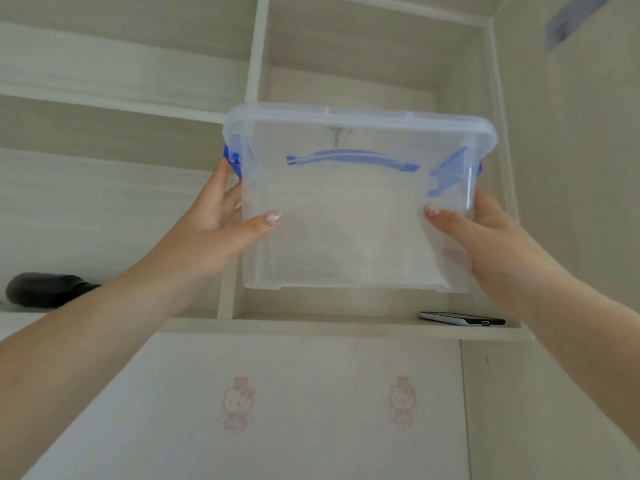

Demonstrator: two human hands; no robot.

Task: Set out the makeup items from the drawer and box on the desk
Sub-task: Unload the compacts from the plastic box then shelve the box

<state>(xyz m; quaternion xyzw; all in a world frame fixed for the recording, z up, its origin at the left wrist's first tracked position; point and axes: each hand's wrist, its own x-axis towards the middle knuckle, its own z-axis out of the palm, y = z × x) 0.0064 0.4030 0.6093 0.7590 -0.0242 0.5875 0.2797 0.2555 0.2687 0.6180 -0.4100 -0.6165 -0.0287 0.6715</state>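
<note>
a clear plastic storage box is held up in the air in front of a pale wooden shelf unit, seen from below. its translucent lid is on, with blue latches at both ends and a blue handle showing through the plastic. what lies inside cannot be made out through the cloudy walls.

the box is clasped from both sides. the left hand is pressed to the left wall, thumb curled across the near face, fingers reaching up toward the latch. the right hand is wrapped on the right wall, thumb laid across the near face as well. both grips are closed on the box, and the box is raised above the shelf board, clear of it.

on that board, down to the right, a phone with a white edge is lying flat. further left, on another shelf, a black rounded object is seen on its side; what it is cannot be told. lower down, a pale panel is printed with two faint pink cartoon cat figures.
</note>
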